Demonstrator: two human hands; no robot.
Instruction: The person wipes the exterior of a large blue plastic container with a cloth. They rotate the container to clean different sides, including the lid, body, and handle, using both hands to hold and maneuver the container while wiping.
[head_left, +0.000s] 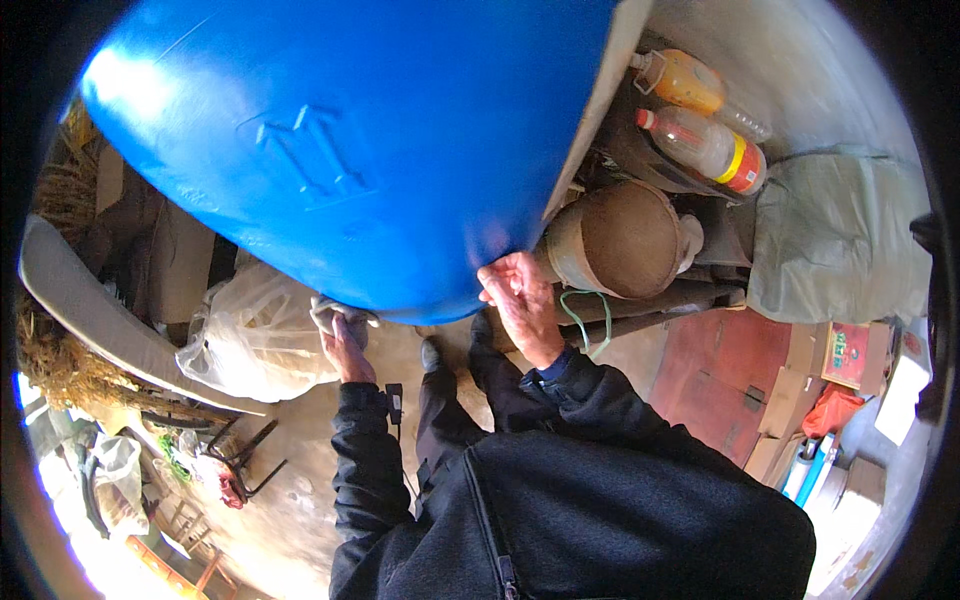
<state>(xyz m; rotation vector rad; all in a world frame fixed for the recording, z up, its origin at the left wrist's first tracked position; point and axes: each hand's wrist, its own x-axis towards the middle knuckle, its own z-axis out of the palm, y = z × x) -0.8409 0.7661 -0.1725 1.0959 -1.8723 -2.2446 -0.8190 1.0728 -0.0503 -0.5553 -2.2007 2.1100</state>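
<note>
A large blue plastic barrel (400, 190) with a raised arrow-like mark fills the upper part of the head view. At its lower left edge, my left hand (348, 350) is closed on a greyish-white cloth (338, 311), which lies against the barrel. My right hand (522, 300) is at the barrel's lower right edge, with bent fingers drawn together and their tips touching or very close to the blue surface. Whatever those fingers may hold is hidden. A translucent plastic bag (255, 335) bulges just left of my left hand.
Right of the barrel stand a brown-filled bucket (628, 240), a loop of green cord (606, 325) and plastic bottles (705, 150). A grey-green covered bundle (840, 240) and cardboard boxes (790, 385) are farther right. A curved pale board (110, 330) and straw (50, 365) lie left.
</note>
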